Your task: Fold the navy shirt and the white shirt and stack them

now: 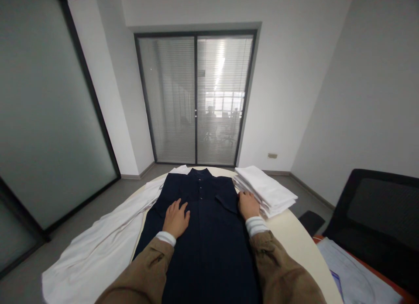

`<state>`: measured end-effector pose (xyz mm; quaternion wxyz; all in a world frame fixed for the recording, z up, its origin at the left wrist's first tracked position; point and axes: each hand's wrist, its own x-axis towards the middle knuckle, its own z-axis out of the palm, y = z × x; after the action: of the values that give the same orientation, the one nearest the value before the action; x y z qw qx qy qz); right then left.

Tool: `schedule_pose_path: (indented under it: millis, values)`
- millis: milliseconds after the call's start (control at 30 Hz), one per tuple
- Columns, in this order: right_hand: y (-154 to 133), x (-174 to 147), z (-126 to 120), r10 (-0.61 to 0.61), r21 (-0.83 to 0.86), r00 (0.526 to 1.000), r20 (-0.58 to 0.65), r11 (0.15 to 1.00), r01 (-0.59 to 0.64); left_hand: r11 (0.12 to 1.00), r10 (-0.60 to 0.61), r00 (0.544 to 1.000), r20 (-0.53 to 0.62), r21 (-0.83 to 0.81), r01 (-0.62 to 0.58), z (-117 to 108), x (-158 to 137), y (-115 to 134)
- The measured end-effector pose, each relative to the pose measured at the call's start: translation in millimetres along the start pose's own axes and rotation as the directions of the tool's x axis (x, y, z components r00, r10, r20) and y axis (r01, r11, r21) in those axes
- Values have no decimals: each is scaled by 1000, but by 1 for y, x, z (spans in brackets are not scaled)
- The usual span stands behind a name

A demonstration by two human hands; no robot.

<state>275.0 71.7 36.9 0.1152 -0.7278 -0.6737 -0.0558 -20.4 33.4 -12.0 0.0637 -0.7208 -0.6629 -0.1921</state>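
Note:
A dark navy shirt (pixel 209 238) with a stand collar and a short buttoned placket lies front up on the round table, collar at the far end. Spread across the left side of its chest is my left hand (pixel 176 217), fingers apart and holding nothing. My right hand (pixel 248 205) is at the shirt's right edge near the sleeve, its fingers curled on the navy cloth; the thumb is mostly hidden. Just beyond that hand sits a stack of folded white cloth (pixel 266 188). White fabric (pixel 101 238) is laid out along the shirt's left side.
The cream tabletop (pixel 294 238) shows at the right. A black mesh chair (pixel 376 216) stands there, with a pale grey packet (pixel 353 269) on an orange-red surface beside it. Glass doors with blinds (pixel 196 98) are at the back, and a frosted panel (pixel 49 112) is on the left.

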Motion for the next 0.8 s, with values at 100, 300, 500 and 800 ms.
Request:
schedule_pose_path:
  millis: [100,300,500,800]
  values:
    - [-5,2,10,-265,96,964,12,960,263,1000,3,1000,3,4,-3,0,0,0]
    - [-13,0,34,-299,180,920,253,949,259,1000,10,999,38,-6,-10,2,0,-1]
    - [-15,-1,38,-197,133,953,228,976,170,1000,6,998,56,14,-7,3,0,-1]
    - [-19,-4,30,-246,126,963,110,965,232,1000,11,998,67,-9,-10,2,-1,1]
